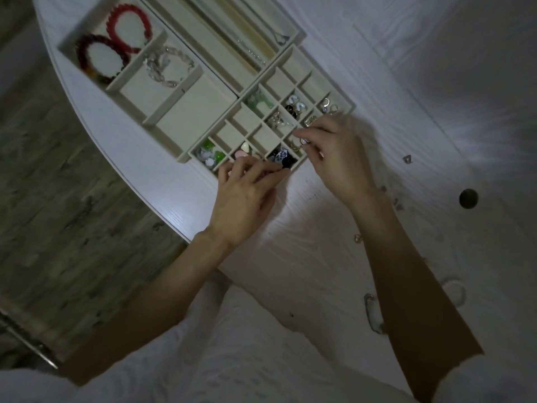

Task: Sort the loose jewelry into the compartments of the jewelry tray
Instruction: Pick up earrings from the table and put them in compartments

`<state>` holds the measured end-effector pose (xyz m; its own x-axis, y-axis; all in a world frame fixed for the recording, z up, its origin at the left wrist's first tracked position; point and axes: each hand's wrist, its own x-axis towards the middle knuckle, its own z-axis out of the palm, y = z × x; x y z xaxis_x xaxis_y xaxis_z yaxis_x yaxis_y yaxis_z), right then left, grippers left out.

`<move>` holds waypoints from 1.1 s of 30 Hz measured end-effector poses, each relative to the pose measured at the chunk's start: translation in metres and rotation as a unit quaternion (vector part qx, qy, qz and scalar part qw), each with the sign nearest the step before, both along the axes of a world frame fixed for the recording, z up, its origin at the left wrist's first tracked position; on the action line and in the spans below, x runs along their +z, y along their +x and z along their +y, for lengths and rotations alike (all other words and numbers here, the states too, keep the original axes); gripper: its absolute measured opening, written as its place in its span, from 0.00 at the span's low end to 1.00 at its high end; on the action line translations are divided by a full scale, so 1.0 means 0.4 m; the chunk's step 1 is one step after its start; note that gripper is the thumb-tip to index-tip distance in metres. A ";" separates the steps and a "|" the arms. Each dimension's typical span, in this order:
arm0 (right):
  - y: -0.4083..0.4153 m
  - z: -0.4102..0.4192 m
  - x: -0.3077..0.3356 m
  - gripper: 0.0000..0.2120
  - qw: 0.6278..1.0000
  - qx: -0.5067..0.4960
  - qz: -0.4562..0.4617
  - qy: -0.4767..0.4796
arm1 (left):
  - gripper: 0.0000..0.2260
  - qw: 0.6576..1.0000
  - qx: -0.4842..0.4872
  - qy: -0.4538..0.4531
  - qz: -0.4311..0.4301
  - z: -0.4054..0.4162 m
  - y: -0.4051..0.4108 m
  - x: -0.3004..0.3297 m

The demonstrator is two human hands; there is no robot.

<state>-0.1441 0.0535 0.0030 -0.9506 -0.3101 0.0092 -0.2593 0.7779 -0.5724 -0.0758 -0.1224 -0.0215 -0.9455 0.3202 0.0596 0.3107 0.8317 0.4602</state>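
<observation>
A beige jewelry tray [353, 107] with many small compartments lies on the white table, holding earrings, green and white beads and dark pieces. My right hand [334, 152] hovers over its near right corner and pinches a small pale piece [304, 141] between thumb and fingertips above a compartment. My left hand [247, 190] rests at the tray's near edge with its fingertips on the rim by the dark pieces [280, 158]. Loose jewelry lies on the table to the right: a small dark piece [407, 159] and a pale bracelet [373, 312].
A larger beige tray [186, 112] at the back left holds a red bracelet [132, 27], a dark red bracelet [98, 58] and a clear bead bracelet [168, 68]. A long-slot tray [296, 39] lies behind. A round hole [468, 198] is in the tabletop. The table's edge curves at left above wooden floor.
</observation>
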 end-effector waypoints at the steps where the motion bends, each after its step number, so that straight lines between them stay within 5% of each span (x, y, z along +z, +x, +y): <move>1: -0.005 -0.001 -0.005 0.13 1.000 0.019 0.003 0.010 | 0.16 1.000 -0.002 0.000 -0.002 -0.001 0.000 0.000; 11: -0.018 0.003 -0.004 0.12 0.999 -0.032 -0.002 0.002 | 0.16 1.000 -0.006 0.001 -0.019 -0.003 -0.003 -0.001; 22: -0.026 -0.028 -0.005 0.03 0.990 -0.030 0.050 0.126 | 0.16 1.000 -0.005 0.021 -0.015 -0.004 -0.002 -0.002; 33: -0.030 -0.045 -0.014 0.09 0.979 -0.052 0.008 0.199 | 0.15 0.999 -0.005 0.031 -0.008 -0.008 -0.005 -0.010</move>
